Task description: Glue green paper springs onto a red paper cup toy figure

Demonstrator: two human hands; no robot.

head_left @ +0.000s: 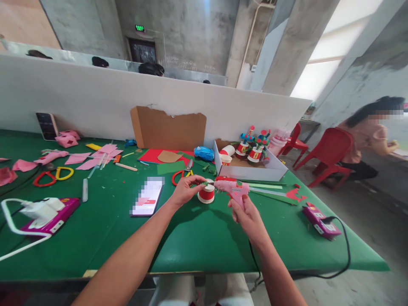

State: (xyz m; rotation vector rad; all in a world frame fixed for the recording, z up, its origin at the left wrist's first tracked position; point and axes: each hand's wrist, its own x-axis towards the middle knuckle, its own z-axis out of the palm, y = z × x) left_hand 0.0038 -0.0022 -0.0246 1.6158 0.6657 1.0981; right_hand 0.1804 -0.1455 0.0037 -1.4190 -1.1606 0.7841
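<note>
My right hand (247, 213) is wrapped round the handle of a pink hot glue gun (235, 189), whose nozzle points left. My left hand (187, 189) pinches a small green piece (204, 183) at the nozzle tip; whether the two touch I cannot tell. Just below my left fingertips, a white paper cup with a red band (206, 196) stands upside down on the green table (197, 238). Scissors with orange-red and yellow handles (181, 175) lie behind my left hand.
A white box (251, 173) at the back right holds several decorated cups. A phone (148, 197) lies left of my left arm. Purple power strips (321, 221) sit on both sides, and the gun's cord hangs over the front edge. Pink paper scraps (91, 157) cover the back left.
</note>
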